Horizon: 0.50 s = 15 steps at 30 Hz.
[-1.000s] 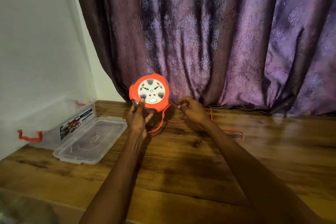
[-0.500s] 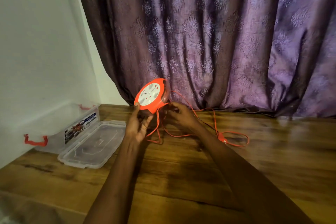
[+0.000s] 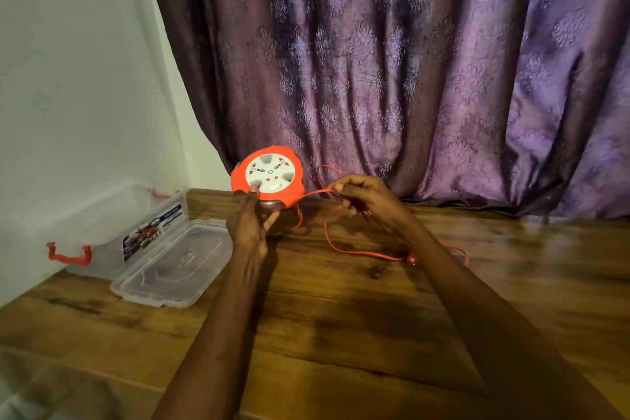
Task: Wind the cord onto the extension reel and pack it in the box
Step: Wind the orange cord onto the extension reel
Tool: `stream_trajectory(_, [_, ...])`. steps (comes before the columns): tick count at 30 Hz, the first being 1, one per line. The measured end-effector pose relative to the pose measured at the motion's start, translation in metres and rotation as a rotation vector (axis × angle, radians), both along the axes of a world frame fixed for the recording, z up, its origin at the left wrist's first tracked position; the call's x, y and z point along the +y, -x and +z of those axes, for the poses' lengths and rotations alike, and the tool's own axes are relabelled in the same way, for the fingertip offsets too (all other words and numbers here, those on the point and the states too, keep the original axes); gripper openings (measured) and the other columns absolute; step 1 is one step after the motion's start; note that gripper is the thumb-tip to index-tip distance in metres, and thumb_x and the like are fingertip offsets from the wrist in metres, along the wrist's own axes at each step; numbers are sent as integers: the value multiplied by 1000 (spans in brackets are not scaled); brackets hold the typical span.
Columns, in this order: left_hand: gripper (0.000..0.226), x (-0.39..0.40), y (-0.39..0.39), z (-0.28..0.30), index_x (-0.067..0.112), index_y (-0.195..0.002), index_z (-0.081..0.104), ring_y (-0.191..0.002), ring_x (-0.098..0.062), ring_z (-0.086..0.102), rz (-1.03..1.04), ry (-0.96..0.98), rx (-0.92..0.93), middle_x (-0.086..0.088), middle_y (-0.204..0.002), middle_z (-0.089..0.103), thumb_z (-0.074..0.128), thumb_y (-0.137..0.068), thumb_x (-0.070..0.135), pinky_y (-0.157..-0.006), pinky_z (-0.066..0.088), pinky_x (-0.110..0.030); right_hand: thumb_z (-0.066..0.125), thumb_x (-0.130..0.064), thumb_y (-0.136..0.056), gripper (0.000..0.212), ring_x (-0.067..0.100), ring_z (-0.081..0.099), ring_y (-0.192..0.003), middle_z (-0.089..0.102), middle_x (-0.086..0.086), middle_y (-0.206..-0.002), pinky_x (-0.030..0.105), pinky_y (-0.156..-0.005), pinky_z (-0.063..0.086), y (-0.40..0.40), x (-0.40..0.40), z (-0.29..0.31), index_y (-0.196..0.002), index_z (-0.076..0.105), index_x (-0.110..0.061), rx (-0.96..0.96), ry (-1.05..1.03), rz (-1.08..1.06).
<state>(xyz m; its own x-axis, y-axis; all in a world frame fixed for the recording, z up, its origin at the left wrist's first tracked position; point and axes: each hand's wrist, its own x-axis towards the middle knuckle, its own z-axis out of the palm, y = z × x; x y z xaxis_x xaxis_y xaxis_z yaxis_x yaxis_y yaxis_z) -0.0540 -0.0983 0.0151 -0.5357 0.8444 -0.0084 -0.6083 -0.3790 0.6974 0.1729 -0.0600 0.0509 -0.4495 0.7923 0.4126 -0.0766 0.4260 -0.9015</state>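
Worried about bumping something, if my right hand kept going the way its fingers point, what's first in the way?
Probably the reel: the right hand, pinching the cord, points left toward it. Depth is unclear, so it might pass in front.

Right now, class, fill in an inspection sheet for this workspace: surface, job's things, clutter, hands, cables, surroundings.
Surface: wooden table, dark stains.
Job's things: orange extension reel held upright off the table; clear box open by the wall, its lid flat beside it.
Clutter: nothing seen.
Hands: left hand grips the reel's lower edge; right hand pinches the cord.
Cables: orange cord loose across the table, not fully wound.
Surroundings: purple curtain, white wall.
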Motion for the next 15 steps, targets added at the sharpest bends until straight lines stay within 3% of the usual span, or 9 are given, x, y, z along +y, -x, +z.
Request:
stream_trajectory(4, [35,-1,-10,0,9,-123,61,-118,-33,65,-6,-22,14,-17,-129,67,71,-92,21,-66,63,-32,60,-6,-94,11,1,45,-38,64,-2,-58,13,-35,31,8,-13,2,-99,70,-7,-370,1,118])
stream_trajectory(8, [41,-7,-11,1,8,-130,56,-120,-31,64,-69,-63,-96,-14,-133,65,69,-93,20,-77,63,-41,63,-14,-93,14,3,49,-37,66,-4,-59,15,-35,35,30,-21,-29,-94,71,-3,-687,-31,63])
stream_trajectory(12, [54,-9,-5,1,5,-145,46,-124,-32,61,-149,-98,-215,-16,-140,60,64,-97,21,-76,62,-42,60,-27,-91,20,15,50,-41,67,4,-64,24,-43,39,39,-14,-63,-76,67,-17,-692,-20,-221])
stream_trajectory(15, [53,-10,-2,1,5,-145,46,-109,-29,66,-155,-96,-221,-18,-141,58,62,-98,22,-73,62,-41,55,-24,-93,23,21,55,-47,68,11,-70,25,-44,42,38,1,-65,-74,63,-14,-590,93,-389])
